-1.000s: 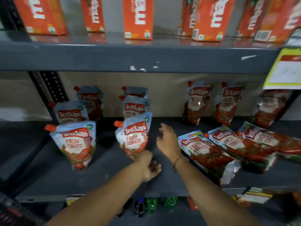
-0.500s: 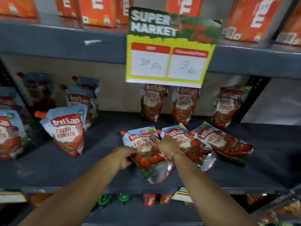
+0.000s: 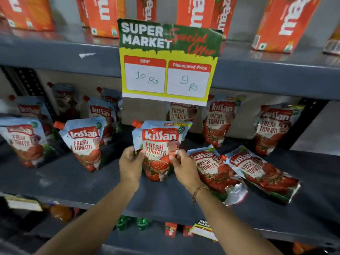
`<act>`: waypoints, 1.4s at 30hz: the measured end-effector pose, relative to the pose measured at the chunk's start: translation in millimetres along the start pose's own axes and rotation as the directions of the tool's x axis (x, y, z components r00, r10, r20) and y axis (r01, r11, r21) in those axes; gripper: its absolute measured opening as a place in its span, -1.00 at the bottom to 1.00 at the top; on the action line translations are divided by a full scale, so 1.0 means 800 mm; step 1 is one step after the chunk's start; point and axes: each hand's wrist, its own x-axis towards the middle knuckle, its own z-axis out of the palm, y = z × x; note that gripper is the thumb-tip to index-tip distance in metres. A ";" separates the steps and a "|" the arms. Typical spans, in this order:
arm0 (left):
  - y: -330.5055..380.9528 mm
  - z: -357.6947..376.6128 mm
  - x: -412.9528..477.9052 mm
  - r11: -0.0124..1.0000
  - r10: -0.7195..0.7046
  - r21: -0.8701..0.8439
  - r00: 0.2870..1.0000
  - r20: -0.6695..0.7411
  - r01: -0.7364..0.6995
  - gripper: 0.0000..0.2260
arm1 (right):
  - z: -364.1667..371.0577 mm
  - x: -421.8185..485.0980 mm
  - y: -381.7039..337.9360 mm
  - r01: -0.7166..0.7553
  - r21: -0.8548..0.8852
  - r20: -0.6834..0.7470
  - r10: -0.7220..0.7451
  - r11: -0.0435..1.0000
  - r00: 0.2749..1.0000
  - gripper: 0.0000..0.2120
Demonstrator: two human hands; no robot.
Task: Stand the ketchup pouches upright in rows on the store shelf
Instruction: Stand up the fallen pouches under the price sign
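Left hand (image 3: 131,162) and right hand (image 3: 182,163) clamp the held pouch (image 3: 159,144) by its side edges, upright over the shelf (image 3: 73,181) front. Best: press base flat, align with standing pouches (image 3: 86,144); two flat pouches (image 3: 244,170) wait right.

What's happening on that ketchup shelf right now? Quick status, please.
Left hand and right hand both grip one ketchup pouch, upright. Two pouches lie flat to the right. Nothing blocking.
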 end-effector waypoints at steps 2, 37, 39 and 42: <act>-0.011 0.020 -0.004 0.983 -0.178 -0.076 0.962 -0.208 0.166 -0.71 | -0.010 0.004 -0.001 0.018 0.006 0.093 -0.018 1.000 0.996 -0.91; -0.044 0.212 -0.112 0.970 -0.241 -0.053 0.943 -0.228 0.236 -0.62 | -0.163 -0.002 0.144 0.053 0.042 -0.031 -0.051 0.998 0.998 -0.71; -0.042 0.236 -0.131 0.841 -0.533 -0.208 0.830 -0.165 0.499 -0.56 | -0.187 0.010 0.158 0.053 -0.129 -0.048 -0.060 0.990 0.997 -0.71; -0.041 0.278 -0.168 0.682 -0.687 -0.192 0.708 0.162 0.706 -0.60 | -0.231 0.028 0.201 -0.212 -0.504 -0.078 0.200 0.837 0.977 -0.60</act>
